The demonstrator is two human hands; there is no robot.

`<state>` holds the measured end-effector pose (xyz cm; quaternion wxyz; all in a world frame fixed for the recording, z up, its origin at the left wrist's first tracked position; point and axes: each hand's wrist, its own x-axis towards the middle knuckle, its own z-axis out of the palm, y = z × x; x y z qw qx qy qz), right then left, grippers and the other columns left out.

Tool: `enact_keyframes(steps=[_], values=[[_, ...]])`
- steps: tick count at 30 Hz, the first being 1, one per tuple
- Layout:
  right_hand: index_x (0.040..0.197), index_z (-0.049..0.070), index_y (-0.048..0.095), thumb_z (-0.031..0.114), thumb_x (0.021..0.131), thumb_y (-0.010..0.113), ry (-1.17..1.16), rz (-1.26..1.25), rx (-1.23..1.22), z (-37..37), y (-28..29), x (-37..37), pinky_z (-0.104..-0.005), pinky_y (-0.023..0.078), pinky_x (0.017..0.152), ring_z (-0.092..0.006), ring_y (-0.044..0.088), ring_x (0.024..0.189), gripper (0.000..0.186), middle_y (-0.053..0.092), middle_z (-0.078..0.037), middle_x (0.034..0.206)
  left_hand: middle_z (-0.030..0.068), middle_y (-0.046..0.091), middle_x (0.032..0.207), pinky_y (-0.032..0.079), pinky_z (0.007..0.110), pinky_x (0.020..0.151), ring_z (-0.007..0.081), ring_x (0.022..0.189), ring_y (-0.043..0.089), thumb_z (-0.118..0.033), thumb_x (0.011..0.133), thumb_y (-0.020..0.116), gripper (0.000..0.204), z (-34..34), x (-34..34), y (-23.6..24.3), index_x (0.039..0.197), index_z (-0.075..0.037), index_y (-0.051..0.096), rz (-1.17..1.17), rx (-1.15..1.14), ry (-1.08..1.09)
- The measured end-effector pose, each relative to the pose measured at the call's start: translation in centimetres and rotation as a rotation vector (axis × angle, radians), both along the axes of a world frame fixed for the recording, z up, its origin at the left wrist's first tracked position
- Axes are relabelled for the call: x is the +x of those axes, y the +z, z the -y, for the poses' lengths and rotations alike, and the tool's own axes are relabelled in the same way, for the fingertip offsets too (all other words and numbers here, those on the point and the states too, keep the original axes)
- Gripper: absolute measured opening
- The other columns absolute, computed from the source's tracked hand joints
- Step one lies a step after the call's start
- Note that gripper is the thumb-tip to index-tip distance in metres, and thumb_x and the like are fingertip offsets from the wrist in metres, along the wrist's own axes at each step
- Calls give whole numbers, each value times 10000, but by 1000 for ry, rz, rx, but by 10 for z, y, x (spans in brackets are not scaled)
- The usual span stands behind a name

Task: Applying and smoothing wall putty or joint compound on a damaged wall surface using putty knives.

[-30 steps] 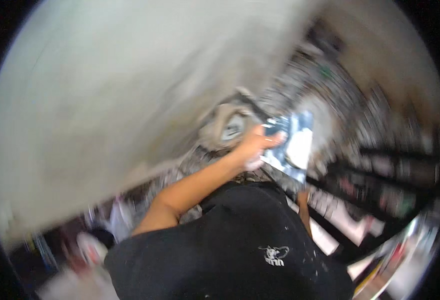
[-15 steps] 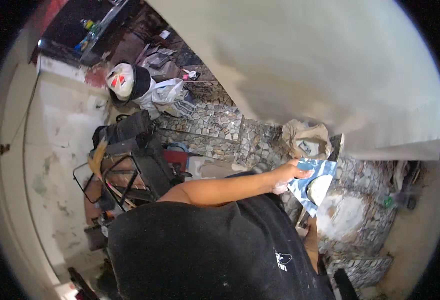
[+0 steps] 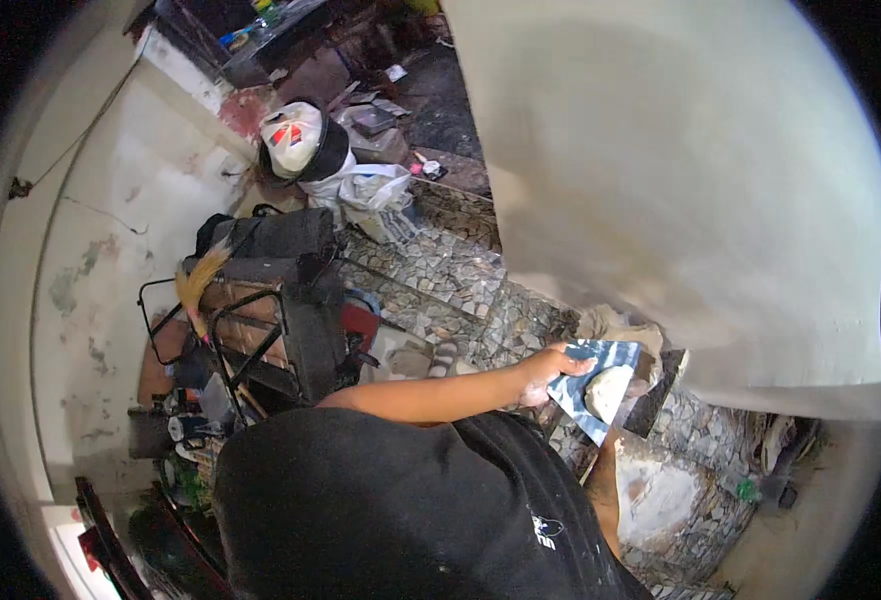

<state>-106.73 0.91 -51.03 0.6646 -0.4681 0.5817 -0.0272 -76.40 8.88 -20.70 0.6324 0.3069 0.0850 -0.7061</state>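
Observation:
My left hand (image 3: 540,376) grips the corner of a flat, shiny blue-and-white plate (image 3: 572,394), thumb on top. A rounded lump of off-white paste (image 3: 608,392) sits on the plate. My right forearm (image 3: 605,495) rises from below toward the plate's underside. The plate covers my right hand, so its fingers and anything in them are hidden. A dark flat strip (image 3: 657,395) shows just right of the plate; I cannot tell whether it is held or lies below. An open brown paper bag (image 3: 610,324) stands behind the plate.
A pale, patchy wall (image 3: 680,170) rises close on the right. Stone-patterned flooring (image 3: 460,275) carries a white smeared patch (image 3: 657,500). At left are a black metal frame (image 3: 247,310), a straw broom (image 3: 198,285) and stacked clutter. Farther back are a bucket (image 3: 332,150) and plastic bags (image 3: 375,188).
The view has turned and shifted. My left hand and the plate with the paste appear lower and further left. My right hand, partly visible before, is now hidden behind the plate.

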Motion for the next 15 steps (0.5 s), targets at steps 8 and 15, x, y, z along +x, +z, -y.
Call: enact_keyframes(steps=[8,15], values=[[997,26,503,102,742,452,235,189,110,60,8,23,-344,386,732,-237,466,853,271,490,-153,975,56,553,837,484,324,667,163,750,561,-59,781,497,161,-4,-10,-32,937,-23,484,93,136,172],[952,34,527,64,726,428,224,196,-25,81,-37,-26,-333,405,649,-206,478,758,248,512,-124,904,75,545,881,484,345,676,188,765,561,-58,743,547,246,-3,12,-39,972,-23,465,238,140,188]])
